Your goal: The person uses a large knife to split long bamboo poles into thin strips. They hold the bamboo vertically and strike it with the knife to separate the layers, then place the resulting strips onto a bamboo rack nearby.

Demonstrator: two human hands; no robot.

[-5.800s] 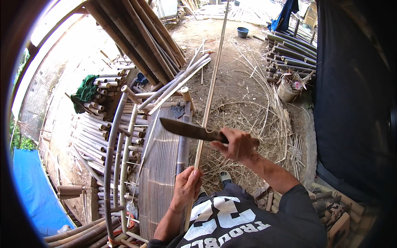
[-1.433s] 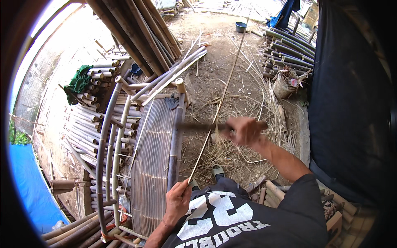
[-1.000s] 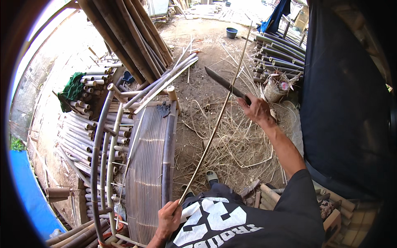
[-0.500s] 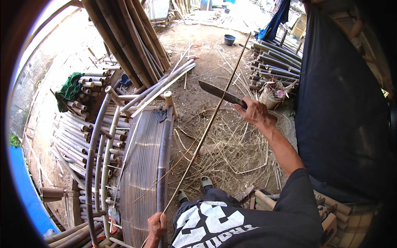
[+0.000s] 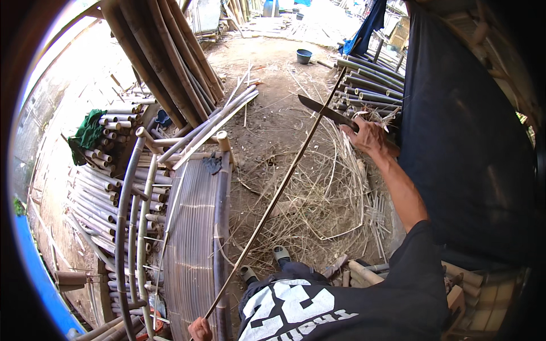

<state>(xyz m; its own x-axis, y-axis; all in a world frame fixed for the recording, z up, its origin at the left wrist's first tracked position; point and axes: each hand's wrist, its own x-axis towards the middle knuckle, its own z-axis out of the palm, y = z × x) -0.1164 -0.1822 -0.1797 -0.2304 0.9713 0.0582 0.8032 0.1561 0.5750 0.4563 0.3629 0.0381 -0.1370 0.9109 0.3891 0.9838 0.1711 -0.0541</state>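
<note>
My right hand [image 5: 371, 138] is wrapped round the handle of a machete [image 5: 335, 116], held out ahead of me with its dark blade pointing left. Across that blade, near the far end, runs a long thin bamboo strip [image 5: 274, 206]. It slants down toward me to my left hand [image 5: 200, 329], whose fingers are closed on its near end low in the view. Blade and strip appear to touch where they cross.
Left of me stands a bamboo bench [image 5: 193, 238] with a slatted seat. Shavings [image 5: 318, 210] litter the ground ahead. Stacked poles [image 5: 369, 85] lie at right beside a black sheet [image 5: 466, 136]; thick poles [image 5: 165, 57] lean at far left. A dark bucket [image 5: 303, 56] stands beyond.
My right hand and the machete have moved right and slightly farther along the strip toward its far end. My left hand has drawn lower and left with the near end.
</note>
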